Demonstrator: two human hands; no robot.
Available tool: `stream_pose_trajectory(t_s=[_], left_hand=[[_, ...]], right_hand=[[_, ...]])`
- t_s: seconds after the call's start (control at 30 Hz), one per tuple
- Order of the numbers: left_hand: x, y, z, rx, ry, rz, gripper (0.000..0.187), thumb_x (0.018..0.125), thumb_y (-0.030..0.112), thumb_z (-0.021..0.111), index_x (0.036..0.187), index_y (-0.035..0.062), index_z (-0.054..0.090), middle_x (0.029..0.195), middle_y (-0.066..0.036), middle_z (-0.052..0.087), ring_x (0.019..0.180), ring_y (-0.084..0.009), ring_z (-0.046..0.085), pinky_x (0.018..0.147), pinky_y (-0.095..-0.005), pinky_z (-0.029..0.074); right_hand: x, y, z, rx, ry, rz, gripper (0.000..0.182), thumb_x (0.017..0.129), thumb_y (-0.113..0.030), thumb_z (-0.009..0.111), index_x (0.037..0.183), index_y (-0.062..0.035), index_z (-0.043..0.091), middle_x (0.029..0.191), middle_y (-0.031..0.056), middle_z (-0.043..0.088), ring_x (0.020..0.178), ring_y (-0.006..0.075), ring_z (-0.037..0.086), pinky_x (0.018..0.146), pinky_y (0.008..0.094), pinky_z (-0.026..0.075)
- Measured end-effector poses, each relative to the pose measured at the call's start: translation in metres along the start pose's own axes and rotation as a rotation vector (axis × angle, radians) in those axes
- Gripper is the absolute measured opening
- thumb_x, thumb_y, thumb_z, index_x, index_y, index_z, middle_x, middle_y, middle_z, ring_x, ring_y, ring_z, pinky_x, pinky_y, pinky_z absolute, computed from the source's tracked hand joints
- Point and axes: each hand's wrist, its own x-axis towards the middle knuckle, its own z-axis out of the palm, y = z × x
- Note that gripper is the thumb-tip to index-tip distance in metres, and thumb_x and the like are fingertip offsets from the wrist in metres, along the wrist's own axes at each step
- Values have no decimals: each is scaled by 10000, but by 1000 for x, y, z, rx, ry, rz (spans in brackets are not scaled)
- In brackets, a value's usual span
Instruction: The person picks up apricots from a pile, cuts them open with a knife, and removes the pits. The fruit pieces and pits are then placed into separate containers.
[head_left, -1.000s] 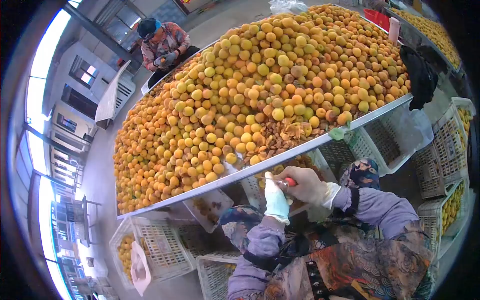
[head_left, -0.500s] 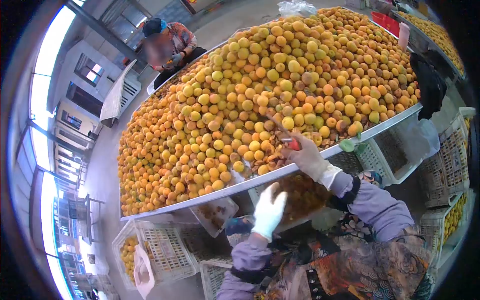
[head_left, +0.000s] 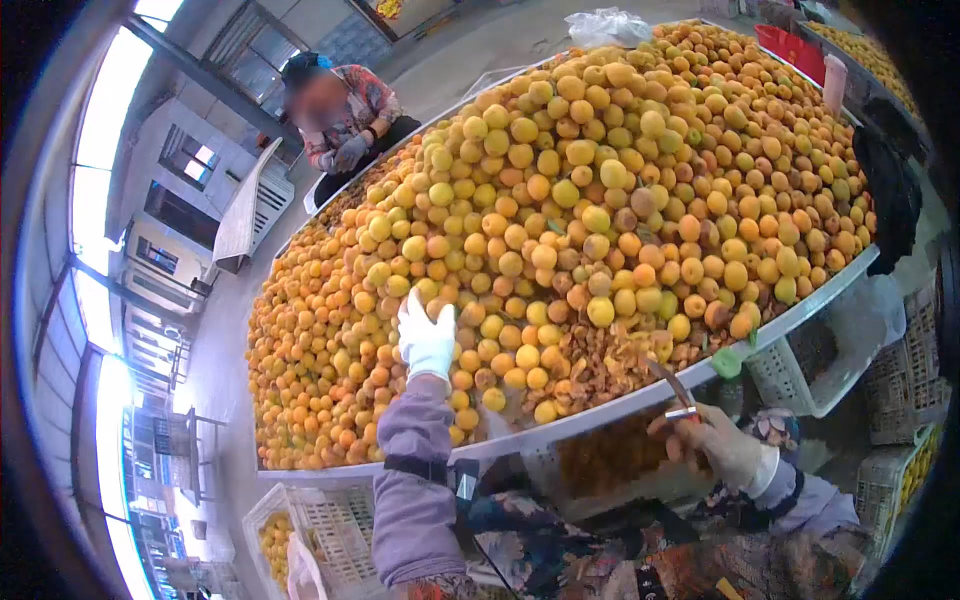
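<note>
Head view: two gloved hands, left hand (head_left: 426, 338) on apricots (head_left: 560, 215), right hand (head_left: 715, 447) holding one knife (head_left: 668, 384).

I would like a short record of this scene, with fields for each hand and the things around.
left hand: white-gloved left hand reaching onto the heap of yellow-orange round fruits
right hand: gloved right hand gripping a small knife, below the table edge
surface: long metal-rimmed table
nearby: white plastic lattice crates; another person across the table
</note>
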Motion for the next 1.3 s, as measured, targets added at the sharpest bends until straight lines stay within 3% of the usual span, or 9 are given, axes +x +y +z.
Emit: stream_pose_trajectory(t_s=[0.27,0.4,0.57,0.8,0.93,1.03,1.1,1.2,1.3], left_hand=[[45,6,56,111,7,-234,557,755,237,570,1292,192,427,1287,-210,372,1054,-379,514,876,-436,440],[40,-4,53,83,87,-63,434,747,205,585,1169,143,503,1119,-212,463,933,-382,550,781,-454,464],[5,-5,28,-13,-23,16,439,742,211,618,1167,176,513,1170,-187,462,1022,-366,521,844,-440,447],[-80,-17,22,-71,-106,197,527,732,244,640,1228,140,495,1210,-163,484,1083,-347,499,899,-431,421],[-96,0,16,-11,-60,219,526,728,219,649,1224,123,503,1205,-130,500,991,-326,522,852,-404,448],[-109,24,-3,-260,138,306,481,789,153,608,1242,67,470,1168,-122,517,886,-274,566,780,-356,479],[-134,55,-30,-1266,-216,-62,422,874,107,518,1270,12,407,1118,-123,522,849,-216,591,764,-318,498],[-186,83,-58,-1720,-528,-160,436,927,140,451,1321,4,321,1113,-155,500,926,-231,594,853,-356,502],[-230,94,-51,-2000,-604,-323,504,916,192,500,1355,52,297,1173,-152,475,1018,-267,550,908,-409,465]], right_hand=[[24,5,-5,70,-43,93,254,904,-214,487,1082,-50,565,682,21,568,483,70,477,433,206,379],[29,10,4,37,-24,118,248,906,-252,515,1082,-83,559,673,-2,554,481,64,467,427,208,370],[27,14,19,60,-31,174,262,885,-287,558,1067,-99,567,670,-19,545,508,56,465,442,212,371],[22,46,32,-169,134,-77,246,868,-308,586,955,-81,553,655,-17,521,551,73,457,504,248,385],[4,51,39,-227,198,-136,227,883,-298,561,938,-78,548,652,-15,513,563,70,451,506,241,382],[-9,47,43,-210,227,-169,238,897,-305,533,943,-72,549,656,-14,517,571,69,464,504,233,391],[-13,46,46,-182,229,-176,250,906,-313,514,949,-69,551,659,-13,521,573,70,473,502,230,397],[-18,42,54,-190,181,-217,278,921,-330,479,952,-63,549,663,-8,529,569,68,483,492,223,404],[-27,37,65,-156,154,-198,280,931,-336,461,934,-69,545,652,-10,528,546,62,473,475,213,393]])
